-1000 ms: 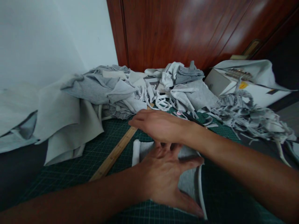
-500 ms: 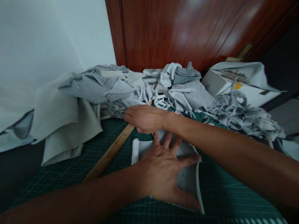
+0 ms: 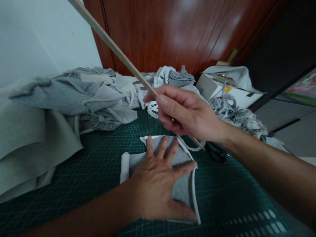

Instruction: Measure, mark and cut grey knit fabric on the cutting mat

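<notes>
My left hand (image 3: 158, 181) lies flat with fingers spread on a small grey fabric piece (image 3: 184, 184) with white edges, pressing it against the green cutting mat (image 3: 103, 164). One side of that piece carries a white rolled band (image 3: 125, 166). Above the far edge of the fabric, my right hand (image 3: 185, 110) is closed around a long wooden ruler (image 3: 118, 54). The ruler is tilted on its narrow edge, its long end rising to the upper left and its short end pointing down to the right. Black-handled scissors (image 3: 218, 154) lie beneath my right forearm.
Grey and white fabric pieces (image 3: 74, 92) are heaped along the back and left of the mat. A white box (image 3: 219, 87) stands at the back right, with shredded scraps (image 3: 237, 115) in front. Behind them rises a reddish wooden door (image 3: 158, 36).
My right hand has lifted the wooden ruler off the mat and moved right and up, swinging its long end to the upper left. My left hand still presses the fabric. The view has shifted rightward.
</notes>
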Demonstrator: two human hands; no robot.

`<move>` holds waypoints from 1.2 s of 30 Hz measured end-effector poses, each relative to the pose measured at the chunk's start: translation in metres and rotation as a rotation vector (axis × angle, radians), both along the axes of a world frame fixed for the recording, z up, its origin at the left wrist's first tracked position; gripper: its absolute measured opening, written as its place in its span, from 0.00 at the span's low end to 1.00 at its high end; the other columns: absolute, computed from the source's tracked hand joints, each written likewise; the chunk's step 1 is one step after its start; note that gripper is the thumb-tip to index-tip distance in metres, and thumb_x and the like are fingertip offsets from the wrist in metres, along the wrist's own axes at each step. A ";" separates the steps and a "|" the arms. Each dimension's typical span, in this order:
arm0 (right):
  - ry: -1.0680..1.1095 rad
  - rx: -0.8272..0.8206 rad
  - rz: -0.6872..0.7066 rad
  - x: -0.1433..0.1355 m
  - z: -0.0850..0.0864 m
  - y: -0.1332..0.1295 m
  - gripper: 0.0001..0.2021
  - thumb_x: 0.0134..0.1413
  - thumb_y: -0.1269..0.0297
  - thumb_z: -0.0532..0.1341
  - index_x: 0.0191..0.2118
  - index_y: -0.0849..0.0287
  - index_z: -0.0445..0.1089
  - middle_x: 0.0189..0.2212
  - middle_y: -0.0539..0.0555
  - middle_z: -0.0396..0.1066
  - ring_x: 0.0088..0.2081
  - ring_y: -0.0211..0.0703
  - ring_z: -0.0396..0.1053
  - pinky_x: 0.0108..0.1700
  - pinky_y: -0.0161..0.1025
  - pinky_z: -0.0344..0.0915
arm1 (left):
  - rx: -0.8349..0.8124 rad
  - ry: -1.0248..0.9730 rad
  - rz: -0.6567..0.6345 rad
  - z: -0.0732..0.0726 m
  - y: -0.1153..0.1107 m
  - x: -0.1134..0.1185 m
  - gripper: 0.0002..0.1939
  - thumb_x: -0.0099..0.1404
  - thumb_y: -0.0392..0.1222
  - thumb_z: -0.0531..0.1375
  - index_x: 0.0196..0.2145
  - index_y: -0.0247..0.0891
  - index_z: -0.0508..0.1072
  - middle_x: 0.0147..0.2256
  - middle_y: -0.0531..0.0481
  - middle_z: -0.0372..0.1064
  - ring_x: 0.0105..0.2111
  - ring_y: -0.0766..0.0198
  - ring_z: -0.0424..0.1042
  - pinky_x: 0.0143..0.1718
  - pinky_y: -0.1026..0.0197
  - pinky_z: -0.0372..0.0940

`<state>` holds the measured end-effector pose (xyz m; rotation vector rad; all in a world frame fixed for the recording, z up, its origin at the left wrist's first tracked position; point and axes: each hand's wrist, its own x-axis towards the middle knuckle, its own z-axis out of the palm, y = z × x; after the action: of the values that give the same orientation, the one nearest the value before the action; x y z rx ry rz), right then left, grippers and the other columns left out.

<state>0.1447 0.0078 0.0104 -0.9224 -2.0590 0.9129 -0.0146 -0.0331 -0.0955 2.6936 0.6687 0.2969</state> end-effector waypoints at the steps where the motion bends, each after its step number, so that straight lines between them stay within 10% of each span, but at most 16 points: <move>1: 0.033 -0.166 0.044 0.008 -0.009 -0.013 0.15 0.77 0.52 0.50 0.49 0.57 0.67 0.25 0.43 0.60 0.22 0.32 0.59 0.23 0.28 0.57 | 0.000 -0.002 0.008 0.001 0.000 0.000 0.53 0.53 0.82 0.59 0.72 0.62 0.56 0.76 0.40 0.40 0.73 0.22 0.34 0.62 0.12 0.24; 4: 0.007 -0.462 0.065 0.032 -0.043 -0.045 0.18 0.75 0.47 0.52 0.43 0.57 0.66 0.28 0.45 0.63 0.24 0.33 0.60 0.24 0.30 0.60 | 0.001 0.013 0.002 0.004 -0.001 0.001 0.51 0.56 0.80 0.59 0.70 0.55 0.62 0.74 0.39 0.50 0.73 0.24 0.39 0.64 0.15 0.23; 9: -0.175 -0.237 -0.176 0.054 -0.078 -0.063 0.17 0.77 0.52 0.50 0.41 0.56 0.67 0.32 0.50 0.68 0.32 0.39 0.68 0.36 0.37 0.69 | -0.025 0.033 0.007 0.004 -0.001 0.002 0.51 0.54 0.83 0.57 0.68 0.57 0.64 0.74 0.37 0.46 0.74 0.24 0.34 0.63 0.14 0.22; 15: -0.354 0.007 -0.212 0.052 -0.085 -0.071 0.11 0.76 0.61 0.52 0.57 0.54 0.64 0.52 0.59 0.73 0.54 0.49 0.73 0.57 0.49 0.70 | -0.005 -0.005 -0.006 0.000 -0.001 0.002 0.55 0.55 0.82 0.59 0.72 0.54 0.57 0.75 0.36 0.40 0.74 0.25 0.35 0.64 0.15 0.21; 26: -0.474 0.188 -0.325 0.051 -0.112 -0.079 0.15 0.75 0.62 0.53 0.62 0.54 0.60 0.53 0.60 0.73 0.53 0.51 0.76 0.54 0.51 0.76 | 0.096 -0.003 -0.041 0.003 -0.003 -0.003 0.53 0.62 0.79 0.53 0.72 0.41 0.56 0.74 0.32 0.45 0.74 0.27 0.37 0.66 0.15 0.36; 36: -0.760 0.452 -0.365 0.044 -0.120 -0.087 0.23 0.75 0.51 0.49 0.61 0.64 0.61 0.49 0.68 0.74 0.49 0.60 0.78 0.46 0.56 0.81 | 0.435 -0.114 0.053 -0.004 -0.016 -0.026 0.26 0.74 0.54 0.55 0.54 0.28 0.77 0.58 0.32 0.74 0.62 0.45 0.70 0.66 0.48 0.63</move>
<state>0.1889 -0.0793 -0.1096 -1.4550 -2.4196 -0.1460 -0.0401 -0.0493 -0.0996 3.0368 0.7100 0.6739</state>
